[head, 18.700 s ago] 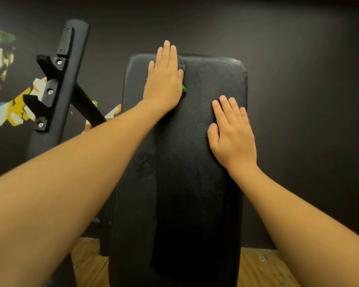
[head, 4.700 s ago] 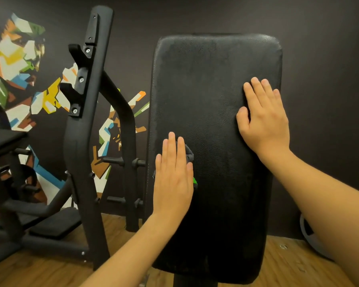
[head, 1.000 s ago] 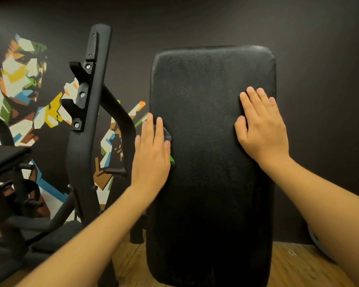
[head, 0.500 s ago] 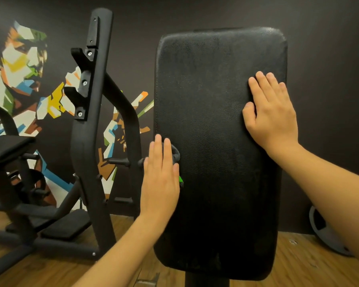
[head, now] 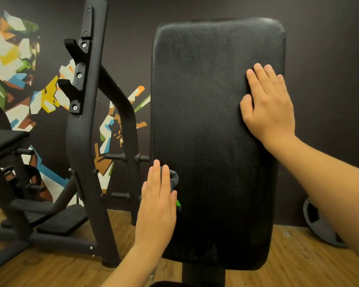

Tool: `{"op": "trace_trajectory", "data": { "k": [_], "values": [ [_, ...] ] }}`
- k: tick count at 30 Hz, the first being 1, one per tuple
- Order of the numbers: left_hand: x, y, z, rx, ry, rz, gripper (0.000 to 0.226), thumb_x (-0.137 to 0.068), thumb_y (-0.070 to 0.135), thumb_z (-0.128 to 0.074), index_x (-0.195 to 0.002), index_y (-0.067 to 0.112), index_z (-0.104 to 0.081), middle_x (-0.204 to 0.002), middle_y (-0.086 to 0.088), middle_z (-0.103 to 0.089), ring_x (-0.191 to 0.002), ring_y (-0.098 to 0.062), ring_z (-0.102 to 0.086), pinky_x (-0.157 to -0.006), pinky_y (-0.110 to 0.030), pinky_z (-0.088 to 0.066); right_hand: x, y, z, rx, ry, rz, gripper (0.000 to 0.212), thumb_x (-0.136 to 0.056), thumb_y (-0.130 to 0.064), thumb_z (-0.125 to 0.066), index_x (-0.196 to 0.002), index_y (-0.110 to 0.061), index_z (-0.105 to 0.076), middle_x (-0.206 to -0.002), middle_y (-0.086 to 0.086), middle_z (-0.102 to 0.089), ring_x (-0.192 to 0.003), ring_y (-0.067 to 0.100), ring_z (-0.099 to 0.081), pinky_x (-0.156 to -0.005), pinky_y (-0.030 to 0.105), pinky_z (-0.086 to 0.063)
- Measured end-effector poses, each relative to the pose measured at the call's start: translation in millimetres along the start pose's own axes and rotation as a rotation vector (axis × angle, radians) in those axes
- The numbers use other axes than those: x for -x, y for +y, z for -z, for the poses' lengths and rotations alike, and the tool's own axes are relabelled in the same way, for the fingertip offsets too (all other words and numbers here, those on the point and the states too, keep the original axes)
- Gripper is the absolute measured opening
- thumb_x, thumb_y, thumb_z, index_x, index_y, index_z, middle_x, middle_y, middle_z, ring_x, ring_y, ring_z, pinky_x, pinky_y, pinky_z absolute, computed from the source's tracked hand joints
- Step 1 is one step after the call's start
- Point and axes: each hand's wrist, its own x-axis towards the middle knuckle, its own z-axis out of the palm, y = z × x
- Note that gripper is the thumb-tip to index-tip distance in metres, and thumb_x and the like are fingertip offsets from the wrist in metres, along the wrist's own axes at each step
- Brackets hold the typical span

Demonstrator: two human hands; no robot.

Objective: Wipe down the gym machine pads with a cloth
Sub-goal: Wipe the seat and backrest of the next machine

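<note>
Pad (head: 211, 141) stands upright under both hands; cloth (head: 174, 179) is pinned to it beneath the left hand (head: 158, 206), low on the pad's left edge.

Left hand is flat with fingers straight, pressing the cloth and not gripping it; right hand (head: 267, 106) is flat and open on the pad's upper right edge, holding nothing, likely bracing.

Risks, as I read it:
- cloth is held by palm pressure alone, right at the edge; a stroke outward past the left fingers could roll it off the pad onto the floor (head: 50, 270)
- cloth looks small under the palm; narrow passes may leave unwiped strips, especially the middle between the hands
- area under the right hand gets missed unless that hand shifts
- if the right hand eases off, the pad may rock under the push

Hard to see:
- most of the cloth is under the left palm; only a dark fold and a green bit by the thumb show
- dark cloth on black pad, outline unclear
- sheen below the left hand: damp or wear, can't tell
- pad's back and its mount are hidden or cut off
</note>
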Motion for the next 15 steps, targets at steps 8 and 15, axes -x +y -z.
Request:
{"op": "trace_trajectory", "data": {
  "k": [8, 15],
  "values": [
    [37.2, -8.4, -14.1, -0.019, -0.002, -0.007, 0.065, -0.108, 0.037, -0.027, -0.162, 0.027, 0.007, -0.171, 0.005, 0.006, -0.156, -0.01, 0.001, -0.118, -0.049, -0.017, -0.3, 0.0, 1.1, -0.006, -0.006, 0.002, 0.056, -0.103, -0.025, -0.036, -0.155, -0.005, -0.04, -0.163, 0.014, -0.036, -0.153, 0.033, -0.026, -0.127, 0.046, -0.015],
    [32.1, -6.3, -4.8, -0.105, -0.075, -0.01, 0.063, -0.103, 0.03, -0.037, -0.16, 0.011, -0.019, -0.168, -0.011, -0.017, -0.153, -0.028, -0.022, -0.117, -0.048, -0.031, 0.2, -2.5, 3.9, 0.017, -0.053, 0.005, 0.056, -0.104, -0.024, -0.034, -0.156, -0.004, -0.037, -0.163, 0.016, -0.034, -0.154, 0.034, -0.024, -0.127, 0.048, -0.016]
  ]
}}
